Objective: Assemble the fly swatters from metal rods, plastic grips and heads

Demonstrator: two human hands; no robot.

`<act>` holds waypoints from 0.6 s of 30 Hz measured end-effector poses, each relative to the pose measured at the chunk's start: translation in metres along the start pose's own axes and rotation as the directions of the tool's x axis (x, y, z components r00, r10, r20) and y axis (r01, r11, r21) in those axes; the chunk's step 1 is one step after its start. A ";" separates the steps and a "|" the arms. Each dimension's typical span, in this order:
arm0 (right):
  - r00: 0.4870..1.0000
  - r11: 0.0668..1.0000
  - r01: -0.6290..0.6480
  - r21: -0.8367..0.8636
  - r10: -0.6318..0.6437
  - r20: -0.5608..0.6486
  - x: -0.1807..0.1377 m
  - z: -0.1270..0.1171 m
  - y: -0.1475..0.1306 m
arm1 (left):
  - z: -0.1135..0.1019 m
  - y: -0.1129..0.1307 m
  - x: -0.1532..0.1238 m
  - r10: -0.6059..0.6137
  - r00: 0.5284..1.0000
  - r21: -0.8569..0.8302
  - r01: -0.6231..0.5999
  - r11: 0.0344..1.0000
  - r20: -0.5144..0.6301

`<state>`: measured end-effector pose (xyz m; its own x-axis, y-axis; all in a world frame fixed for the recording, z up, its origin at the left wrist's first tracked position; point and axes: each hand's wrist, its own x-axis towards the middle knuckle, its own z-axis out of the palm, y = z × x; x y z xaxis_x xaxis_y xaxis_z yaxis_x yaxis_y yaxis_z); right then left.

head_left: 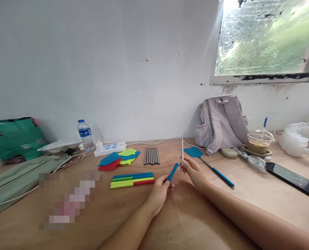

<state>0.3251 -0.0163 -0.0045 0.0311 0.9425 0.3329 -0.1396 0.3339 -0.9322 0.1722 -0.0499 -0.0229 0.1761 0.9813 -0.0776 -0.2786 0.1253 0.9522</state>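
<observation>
Smooth matt wooden table (248, 194), bare metal rods (151, 156), perhaps rubbery blue sleeve (173, 172), soft cloth backpack (222, 121)

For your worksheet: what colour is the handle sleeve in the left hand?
Blue handle sleeve, left hand; head view.

Informal home workroom, makeshift assembly station.
Wooden tabletop (97, 208) against bare white wall (118, 69); peeling window frame (263, 79); backpack (222, 121), water bottle (85, 133), iced drink cup (259, 141), power strip (110, 148) alongside sorted parts.
</observation>
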 end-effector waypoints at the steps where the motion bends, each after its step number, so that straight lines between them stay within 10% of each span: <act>1: 1.000 0.999 0.031 -0.010 -0.031 -0.006 -0.002 0.002 -0.003 | 0.000 0.000 0.000 0.002 1.000 0.025 -0.002 1.000 0.015; 18: 0.972 0.966 0.236 -0.103 -0.234 0.031 -0.015 0.006 -0.016 | 0.000 0.008 -0.010 0.012 0.989 0.353 -0.064 0.933 0.147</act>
<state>0.3210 -0.0357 0.0059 0.0325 0.8369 0.5464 -0.0252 0.5472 -0.8366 0.1687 -0.0587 -0.0146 0.3100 0.9505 -0.0218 0.0624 0.0025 0.9980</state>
